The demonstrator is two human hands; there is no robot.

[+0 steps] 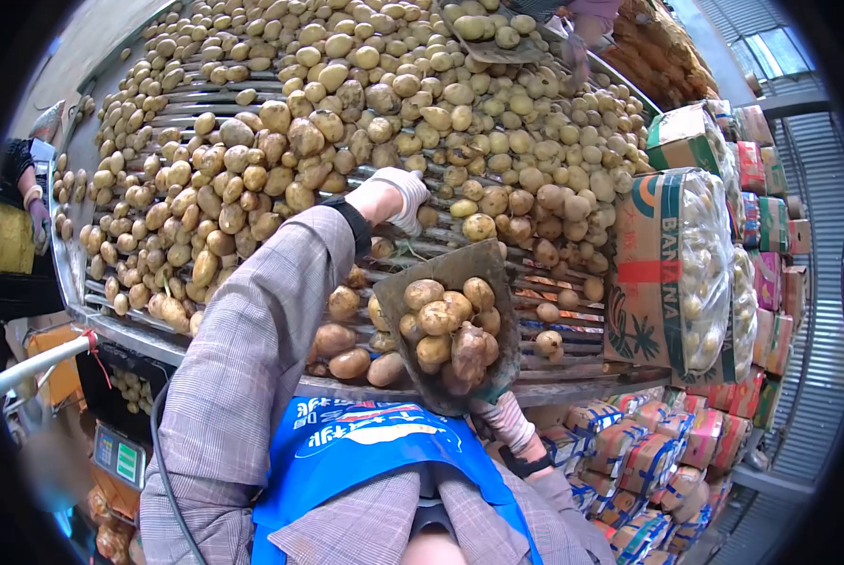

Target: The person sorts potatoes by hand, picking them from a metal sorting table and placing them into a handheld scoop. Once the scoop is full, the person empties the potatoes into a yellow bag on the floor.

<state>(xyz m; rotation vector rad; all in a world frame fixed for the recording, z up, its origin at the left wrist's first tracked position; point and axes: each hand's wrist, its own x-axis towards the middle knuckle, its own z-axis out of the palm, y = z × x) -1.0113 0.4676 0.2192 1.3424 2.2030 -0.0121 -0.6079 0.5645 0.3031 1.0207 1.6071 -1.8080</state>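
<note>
A dark metal scoop [511,353], its edges worn, is heaped with several brown potatoes [438,318] in front of my apron. My right hand [504,421], in a striped white glove, is closed at the scoop's near end, where the handle is mostly hidden. Further out, my left hand [403,196], also gloved, reaches over the slatted sorting table [535,281]. Its fingers look apart and bent downward beside loose potatoes [478,226], and I see nothing held in them. Larger potatoes [349,363] lie on the slats left of the scoop.
Potatoes cover much of the table. Another scoop [506,52] with potatoes is near a co-worker's arm [577,56] at the far side. A banana box [643,268] of bagged potatoes stands right; stacked cartons [619,447] lie beyond. A scale display [120,457] and another person's gloved hand [40,224] are left.
</note>
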